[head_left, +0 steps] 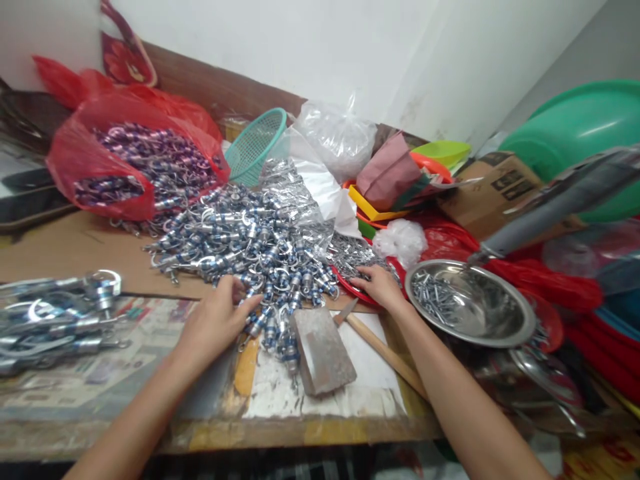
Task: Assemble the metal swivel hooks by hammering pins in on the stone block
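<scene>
Head view, hammer [350,347] handle [385,353] pointing lower-right

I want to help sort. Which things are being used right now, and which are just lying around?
In use:
left hand in the clip pile
right hand on the red tray of small parts
steel bowl
metal block
hammer

Lying about:
red bag
green basket
cardboard box
green basin

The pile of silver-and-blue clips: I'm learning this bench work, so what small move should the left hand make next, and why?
Probably close the left hand on one clip and draw it toward the metal block. Its fingers already rest on the near edge of the clip pile, while the right hand lies on small silver parts in a red tray. Whether either hand grips anything is unclear.
</scene>
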`<state>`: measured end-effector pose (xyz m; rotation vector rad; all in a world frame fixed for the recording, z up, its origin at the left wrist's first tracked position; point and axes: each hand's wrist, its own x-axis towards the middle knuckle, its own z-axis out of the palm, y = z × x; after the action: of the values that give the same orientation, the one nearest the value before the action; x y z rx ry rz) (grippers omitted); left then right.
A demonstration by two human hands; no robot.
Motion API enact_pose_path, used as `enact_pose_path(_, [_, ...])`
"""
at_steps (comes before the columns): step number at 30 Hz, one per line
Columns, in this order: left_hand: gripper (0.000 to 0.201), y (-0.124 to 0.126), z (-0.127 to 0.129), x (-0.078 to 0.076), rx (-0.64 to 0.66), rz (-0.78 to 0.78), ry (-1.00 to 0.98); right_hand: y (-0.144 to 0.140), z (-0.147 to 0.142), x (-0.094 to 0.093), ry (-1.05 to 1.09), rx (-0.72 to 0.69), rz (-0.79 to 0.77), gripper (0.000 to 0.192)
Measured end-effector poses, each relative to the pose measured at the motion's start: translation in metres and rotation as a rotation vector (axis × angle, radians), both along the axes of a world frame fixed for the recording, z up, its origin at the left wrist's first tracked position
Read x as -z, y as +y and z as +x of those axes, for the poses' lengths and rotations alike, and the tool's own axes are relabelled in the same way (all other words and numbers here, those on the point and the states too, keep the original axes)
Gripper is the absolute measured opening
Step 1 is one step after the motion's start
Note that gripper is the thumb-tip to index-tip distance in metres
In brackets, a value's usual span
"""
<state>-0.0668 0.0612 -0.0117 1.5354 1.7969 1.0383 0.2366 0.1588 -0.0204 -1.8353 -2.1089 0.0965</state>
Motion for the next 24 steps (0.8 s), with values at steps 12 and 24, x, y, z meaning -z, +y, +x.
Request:
enact_pose_path(12, [0.026,-0.016,0.034,-0.023,0.337,0.092,-0.133,-0.009,0.005,-0.007,0.096,0.131,0.104,0.019])
enact_pose_path(24, [0.025,-0.049,0.050,-0.002,0.394,0.029,-0.263,-0.061,-0.029,-0.027,0.449,-0.070,0.150,0.017])
